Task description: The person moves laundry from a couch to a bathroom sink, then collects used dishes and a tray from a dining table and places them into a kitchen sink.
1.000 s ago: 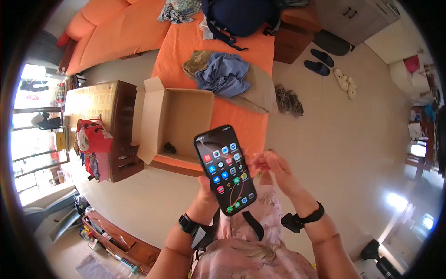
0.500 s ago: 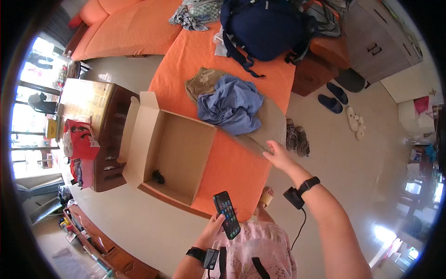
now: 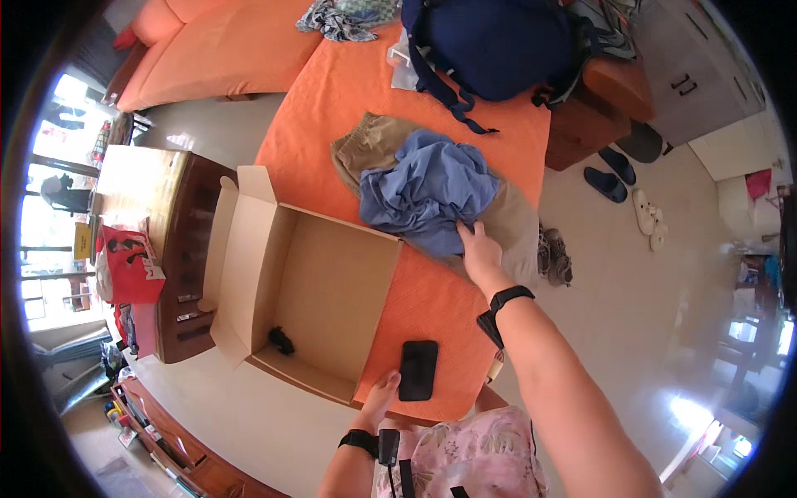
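A blue garment (image 3: pixel 427 187) lies crumpled over khaki trousers (image 3: pixel 365 149) on the orange cover (image 3: pixel 299 149). My right hand (image 3: pixel 481 253) is at its near right edge, fingers closing on the cloth. A smartphone (image 3: pixel 418 370) with a plain dark face lies low on the cover, right of an open cardboard box (image 3: pixel 332 290). My left hand (image 3: pixel 382 397) is against the phone's left edge, thumb showing. The other fingers are hidden, so its grip is unclear. A small black item (image 3: pixel 281 340) sits in the box's near left corner.
A dark blue backpack (image 3: pixel 502 50) stands on the far part of the cover. Left of the box is a wooden cabinet (image 3: pixel 187 249) with a red bag (image 3: pixel 133 266). Shoes (image 3: pixel 554 253) and slippers (image 3: pixel 606 184) lie on the floor at right.
My right hand has moved forward and left onto the blue garment. The phone has gone lower, its lit screen no longer showing; my left thumb has come off its face to the edge.
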A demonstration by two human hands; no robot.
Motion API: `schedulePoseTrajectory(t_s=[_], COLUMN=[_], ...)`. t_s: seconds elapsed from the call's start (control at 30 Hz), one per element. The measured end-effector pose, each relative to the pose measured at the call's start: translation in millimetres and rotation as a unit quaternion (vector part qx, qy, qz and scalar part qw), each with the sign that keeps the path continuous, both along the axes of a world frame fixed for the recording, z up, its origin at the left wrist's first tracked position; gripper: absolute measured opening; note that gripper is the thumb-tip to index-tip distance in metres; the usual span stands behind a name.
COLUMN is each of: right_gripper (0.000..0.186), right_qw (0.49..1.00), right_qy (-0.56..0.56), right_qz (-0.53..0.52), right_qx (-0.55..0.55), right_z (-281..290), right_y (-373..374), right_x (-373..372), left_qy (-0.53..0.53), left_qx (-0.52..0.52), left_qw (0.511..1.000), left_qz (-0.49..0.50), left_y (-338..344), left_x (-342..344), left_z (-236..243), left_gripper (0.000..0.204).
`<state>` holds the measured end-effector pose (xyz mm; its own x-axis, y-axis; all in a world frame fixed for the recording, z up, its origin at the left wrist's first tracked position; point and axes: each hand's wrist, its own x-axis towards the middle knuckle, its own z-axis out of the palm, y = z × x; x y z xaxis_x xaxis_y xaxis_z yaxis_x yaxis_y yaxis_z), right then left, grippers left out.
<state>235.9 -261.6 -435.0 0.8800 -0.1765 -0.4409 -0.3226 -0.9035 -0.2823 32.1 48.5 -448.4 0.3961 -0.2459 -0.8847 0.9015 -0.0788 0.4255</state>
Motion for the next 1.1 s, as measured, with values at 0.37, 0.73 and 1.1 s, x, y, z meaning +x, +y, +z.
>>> schedulePoseTrajectory(t_s=[0.37,0.73,1.1], right_gripper=[0.024,0.027,0.054], right_qw=[0.820,0.688,0.671], right_qy=[-0.340,0.195,-0.030], right_qz=[-0.246,-0.016,-0.279], right_qx=[0.389,0.699,0.686], right_z=[64.5,203.7,238.8], right_y=[-28.6,-52.4,-272.0], right_x=[-61.4,-248.4,-393.7], left_qy=[-0.079,-0.126,0.137], left_qx=[-0.094,-0.159,-0.135], left_qw=[0.992,0.943,0.979], left_qz=[0.030,0.263,0.064], left_y=[-41.4,-184.2,-388.8], left_x=[16.9,0.5,-71.5], left_z=[113.0,192.9,265.0], left_gripper=[0.051,0.050,0.038])
